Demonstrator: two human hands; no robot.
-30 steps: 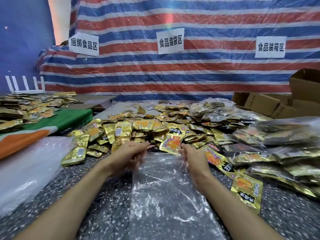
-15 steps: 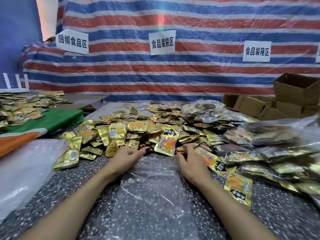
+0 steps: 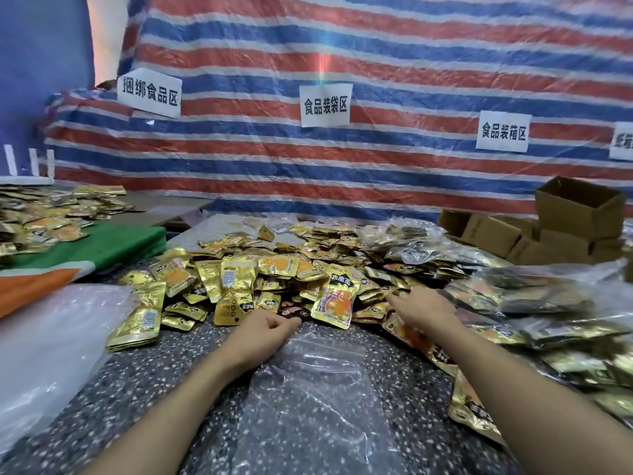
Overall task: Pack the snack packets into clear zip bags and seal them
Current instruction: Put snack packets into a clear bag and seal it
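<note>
A clear zip bag lies flat on the speckled table between my forearms, its mouth pointing away from me. My left hand sits at the left corner of that mouth, fingers curled and pinching the plastic edge. My right hand has left the bag and lies on the near edge of a big heap of gold snack packets, fingers stretched forward over them. One larger gold packet with an orange picture stands out just beyond the bag's mouth, between my hands.
Filled clear bags pile up at the right, with cardboard boxes behind them. A stack of empty clear bags lies at the left. Beyond it sit a green and orange cloth and another packet heap.
My right hand let go of the bag's mouth and moved right and forward onto the packets. The bag has settled flatter. My left hand stays at the mouth.
</note>
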